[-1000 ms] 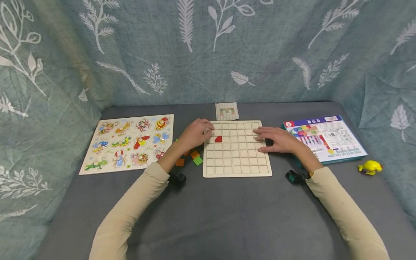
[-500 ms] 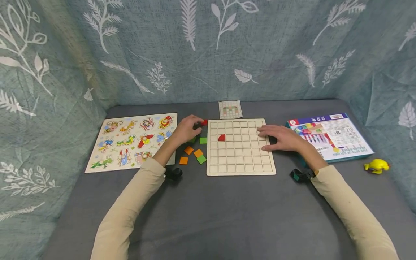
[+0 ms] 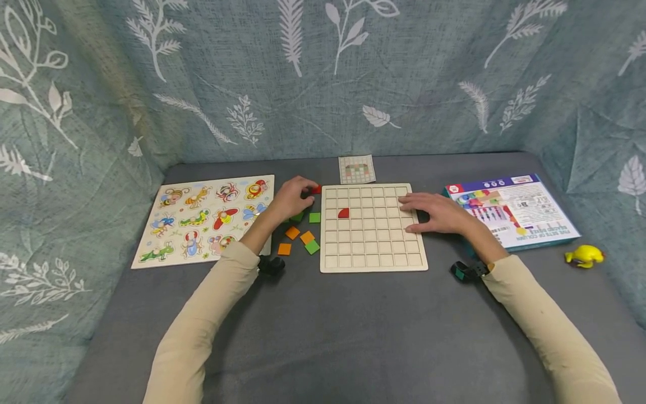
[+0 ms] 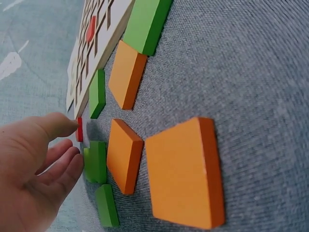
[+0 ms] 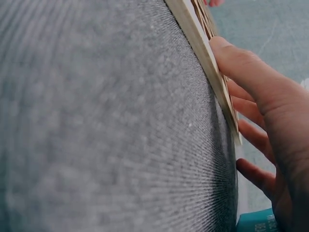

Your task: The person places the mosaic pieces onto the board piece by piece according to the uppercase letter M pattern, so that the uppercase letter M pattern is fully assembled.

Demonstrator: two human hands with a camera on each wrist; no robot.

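Observation:
My left hand point(image 3: 292, 199) is at the left of the wooden grid board point(image 3: 373, 258), its fingertips at a red piece point(image 3: 316, 189) lying by the board's upper left corner. In the left wrist view the thumb point(image 4: 60, 125) reaches toward that red piece point(image 4: 79, 129), and no grip on it shows. Green squares point(image 3: 312, 247) and orange squares point(image 3: 285, 249) lie loose below the hand. One red quarter-circle piece point(image 3: 344, 213) sits in a cell of the board. My right hand point(image 3: 434, 213) rests with spread fingers on the board's right edge.
A small patterned grid card point(image 3: 356, 169) lies behind the board. An insect picture puzzle point(image 3: 202, 221) is at the left, partly behind the left forearm. At the right are a flat printed box point(image 3: 510, 213) and a yellow toy point(image 3: 584, 256).
My left hand has drawn back leftward from the board's upper left edge to the red piece beside it, uncovering loose squares. The right hand stays on the board's right edge.

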